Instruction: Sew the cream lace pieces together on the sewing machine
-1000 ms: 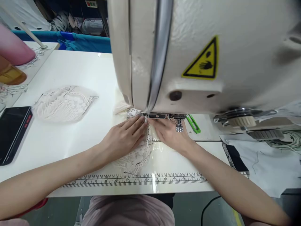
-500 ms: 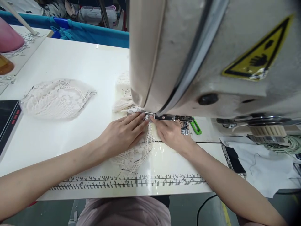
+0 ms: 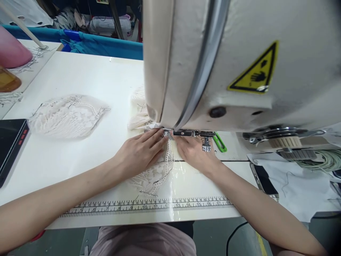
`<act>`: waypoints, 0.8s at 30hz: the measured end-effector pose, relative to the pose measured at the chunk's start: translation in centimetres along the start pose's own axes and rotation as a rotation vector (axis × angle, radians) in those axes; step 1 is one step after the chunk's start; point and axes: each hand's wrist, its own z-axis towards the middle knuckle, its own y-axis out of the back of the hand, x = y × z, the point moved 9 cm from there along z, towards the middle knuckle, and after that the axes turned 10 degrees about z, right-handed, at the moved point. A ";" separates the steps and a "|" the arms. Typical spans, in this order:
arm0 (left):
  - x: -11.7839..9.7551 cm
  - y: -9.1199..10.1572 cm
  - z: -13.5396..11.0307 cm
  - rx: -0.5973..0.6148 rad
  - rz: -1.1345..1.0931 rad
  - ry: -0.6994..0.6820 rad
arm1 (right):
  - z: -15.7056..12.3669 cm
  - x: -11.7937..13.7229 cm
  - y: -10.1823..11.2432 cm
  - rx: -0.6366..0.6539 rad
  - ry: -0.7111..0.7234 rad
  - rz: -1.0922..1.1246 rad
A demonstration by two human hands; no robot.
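Note:
A piece of cream lace fabric [image 3: 153, 177] lies under the head of a sewing machine [image 3: 183, 71], its dotted edging running up to the needle area. My left hand [image 3: 141, 151] rests flat on the lace, fingers stretched out and fingertips beside the presser foot. On the other side of the edging, my right hand [image 3: 195, 151] lies low on the machine bed with its fingers extended forward. The machine head and a metal thread tension knob [image 3: 206, 145] partly cover those fingers. More gathered lace [image 3: 138, 121] sits behind the needle area.
Another lace piece [image 3: 69, 115] lies on the left of the white table [image 3: 87, 73], near a black box [image 3: 12, 149]. A green thread snipper [image 3: 220, 142] is right of my right hand. Farther right are a phone [image 3: 263, 179] and white cloth [image 3: 301, 188]. A printed ruler [image 3: 149, 207] lines the front edge.
The camera view has shifted slightly, so the machine head appears farther left. Both hands and the lace stay in nearly the same place at the needle area.

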 end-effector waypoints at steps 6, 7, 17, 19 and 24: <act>0.3 -0.2 0.0 -0.010 -0.008 0.011 | -0.4 0.1 0.3 -0.062 0.029 0.017; 0.3 -0.3 0.0 -0.013 -0.008 0.013 | -0.4 0.2 0.4 -0.061 0.031 0.021; -2.2 5.0 -0.1 -0.251 0.010 -0.197 | -0.3 3.7 3.2 -0.001 0.327 0.093; -3.9 6.2 -1.0 -0.223 -0.009 -0.354 | -0.5 4.3 3.0 0.024 0.431 0.179; -6.7 5.7 -5.1 -0.013 0.147 -0.514 | -0.3 3.7 2.1 0.065 0.451 0.362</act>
